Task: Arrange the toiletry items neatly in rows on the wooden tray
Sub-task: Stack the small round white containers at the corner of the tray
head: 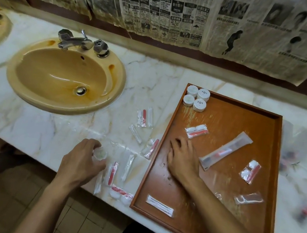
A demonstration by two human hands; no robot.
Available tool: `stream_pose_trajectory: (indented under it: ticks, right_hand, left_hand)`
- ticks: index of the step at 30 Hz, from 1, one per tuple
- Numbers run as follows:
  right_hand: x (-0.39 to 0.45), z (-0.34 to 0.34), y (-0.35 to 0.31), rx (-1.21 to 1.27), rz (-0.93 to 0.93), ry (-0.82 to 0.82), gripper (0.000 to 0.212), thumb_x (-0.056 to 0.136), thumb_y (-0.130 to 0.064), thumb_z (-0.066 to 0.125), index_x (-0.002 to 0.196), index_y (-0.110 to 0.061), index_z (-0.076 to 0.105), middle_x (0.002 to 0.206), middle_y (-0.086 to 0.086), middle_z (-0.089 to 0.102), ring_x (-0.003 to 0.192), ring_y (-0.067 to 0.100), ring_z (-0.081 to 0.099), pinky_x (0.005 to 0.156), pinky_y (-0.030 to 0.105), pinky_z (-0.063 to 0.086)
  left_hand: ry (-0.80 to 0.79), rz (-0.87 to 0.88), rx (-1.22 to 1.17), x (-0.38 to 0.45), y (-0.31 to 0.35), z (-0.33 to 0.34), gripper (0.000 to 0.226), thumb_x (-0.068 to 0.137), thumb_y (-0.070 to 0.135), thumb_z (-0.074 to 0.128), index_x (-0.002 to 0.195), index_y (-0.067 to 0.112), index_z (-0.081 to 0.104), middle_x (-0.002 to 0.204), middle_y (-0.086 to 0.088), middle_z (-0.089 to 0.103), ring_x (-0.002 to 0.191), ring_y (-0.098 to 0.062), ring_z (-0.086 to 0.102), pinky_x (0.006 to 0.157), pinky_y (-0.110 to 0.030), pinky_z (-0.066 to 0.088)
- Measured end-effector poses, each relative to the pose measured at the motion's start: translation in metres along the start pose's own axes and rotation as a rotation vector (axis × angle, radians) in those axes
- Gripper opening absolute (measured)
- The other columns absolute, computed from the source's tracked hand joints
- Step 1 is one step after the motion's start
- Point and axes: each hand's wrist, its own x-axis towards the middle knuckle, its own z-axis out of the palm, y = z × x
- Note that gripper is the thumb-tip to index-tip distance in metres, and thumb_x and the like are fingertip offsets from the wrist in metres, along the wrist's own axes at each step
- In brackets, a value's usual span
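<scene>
Nearest edge of the wooden tray [275,170]: one flat white sachet [160,205] lies alone, unsorted. Left hand [81,162], over the marble worktop [51,123], has fingers curled round a small round white soap puck [100,153], probably to carry it to its row. Loose sachets [122,170] lie scattered on the worktop just left of the tray. Right hand [183,159] rests flat on the tray floor, fingers spread, holding nothing, perhaps steadying it. Mid-tray: toothbrush packet [225,151] lies diagonal, small packets around it. Far-left corner: four pucks [196,98] touching in a square, the only ordered group. Beyond: sink [64,76].
</scene>
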Motion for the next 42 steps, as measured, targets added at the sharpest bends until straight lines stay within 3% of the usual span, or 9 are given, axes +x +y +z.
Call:
stream_pose_trajectory:
  ticks: [6, 14, 21, 25, 28, 32, 36, 39, 42]
  right_hand:
    - [0.006, -0.009, 0.007, 0.007, -0.049, -0.035, 0.030, 0.087, -0.023, 0.054, 0.114, -0.013, 0.063, 0.112, 0.006, 0.055, 0.103, 0.024, 0.050, 0.085, 0.034, 0.044]
    - [0.009, -0.011, 0.016, 0.039, -0.107, -0.023, 0.024, 0.086, -0.025, 0.055, 0.106, -0.015, 0.064, 0.105, 0.003, 0.055, 0.099, 0.022, 0.051, 0.083, 0.033, 0.047]
    - [0.024, -0.024, 0.033, 0.136, -0.133, 0.077, 0.018, 0.089, -0.019, 0.054, 0.097, -0.011, 0.068, 0.098, 0.003, 0.057, 0.093, 0.021, 0.052, 0.068, 0.035, 0.051]
    - [0.047, -0.038, 0.059, 0.200, -0.016, 0.189, 0.018, 0.085, -0.013, 0.059, 0.100, -0.010, 0.070, 0.103, 0.002, 0.059, 0.098, 0.018, 0.051, 0.072, 0.035, 0.052]
    - [0.066, -0.050, 0.084, 0.190, 0.178, 0.156, 0.024, 0.091, -0.014, 0.055, 0.113, -0.011, 0.065, 0.116, 0.001, 0.054, 0.108, 0.017, 0.046, 0.079, 0.036, 0.051]
    - [0.088, -0.063, 0.115, 0.062, 0.383, -0.011, 0.040, 0.098, -0.029, 0.046, 0.135, -0.016, 0.048, 0.141, 0.007, 0.034, 0.129, 0.023, 0.031, 0.097, 0.040, 0.042]
    - [0.103, -0.061, 0.131, 0.005, 0.430, -0.201, 0.055, 0.099, -0.042, 0.041, 0.148, -0.020, 0.028, 0.156, 0.009, 0.013, 0.142, 0.029, 0.013, 0.114, 0.042, 0.019]
    - [0.105, -0.052, 0.133, 0.022, 0.446, -0.280, 0.060, 0.101, -0.043, 0.033, 0.153, -0.021, 0.012, 0.160, 0.009, -0.002, 0.146, 0.030, -0.002, 0.117, 0.042, 0.002]
    - [0.105, -0.048, 0.133, 0.048, 0.454, -0.295, 0.060, 0.102, -0.042, 0.031, 0.153, -0.022, 0.007, 0.160, 0.009, -0.007, 0.146, 0.028, -0.008, 0.117, 0.043, -0.003]
  left_hand:
    - [0.055, 0.172, -0.103, 0.044, 0.053, 0.005, 0.052, 0.076, 0.034, 0.078, 0.122, 0.019, 0.060, 0.112, 0.003, 0.061, 0.090, -0.011, 0.057, 0.077, -0.027, 0.046]
    - [0.005, 0.350, -0.176, 0.101, 0.117, 0.027, 0.051, 0.075, 0.022, 0.074, 0.124, 0.017, 0.060, 0.116, 0.001, 0.052, 0.095, -0.017, 0.059, 0.081, -0.026, 0.046]
    - [-0.054, 0.425, -0.179, 0.141, 0.161, 0.041, 0.054, 0.077, 0.030, 0.073, 0.126, 0.017, 0.058, 0.117, 0.000, 0.055, 0.098, -0.019, 0.060, 0.086, -0.033, 0.050]
    - [-0.106, 0.455, -0.182, 0.166, 0.187, 0.046, 0.051, 0.078, 0.026, 0.073, 0.124, 0.014, 0.056, 0.119, -0.002, 0.056, 0.103, -0.020, 0.058, 0.087, -0.030, 0.047]
    - [-0.140, 0.495, -0.152, 0.186, 0.205, 0.049, 0.044, 0.078, 0.025, 0.070, 0.119, 0.013, 0.059, 0.115, -0.004, 0.055, 0.099, -0.022, 0.058, 0.085, -0.033, 0.049]
    - [-0.175, 0.546, -0.063, 0.208, 0.227, 0.053, 0.047, 0.081, 0.027, 0.066, 0.125, 0.014, 0.056, 0.121, -0.004, 0.050, 0.104, -0.024, 0.057, 0.086, -0.035, 0.049]
    - [-0.197, 0.577, 0.058, 0.221, 0.239, 0.053, 0.050, 0.083, 0.027, 0.063, 0.131, 0.016, 0.052, 0.125, -0.002, 0.049, 0.112, -0.022, 0.051, 0.084, -0.033, 0.045]
    - [-0.203, 0.589, 0.094, 0.228, 0.241, 0.057, 0.048, 0.082, 0.027, 0.063, 0.128, 0.019, 0.054, 0.120, -0.001, 0.051, 0.111, -0.022, 0.050, 0.078, -0.031, 0.042]
    - [-0.196, 0.594, 0.097, 0.231, 0.242, 0.060, 0.042, 0.082, 0.031, 0.064, 0.121, 0.020, 0.056, 0.116, 0.000, 0.053, 0.108, -0.022, 0.050, 0.075, -0.031, 0.041]
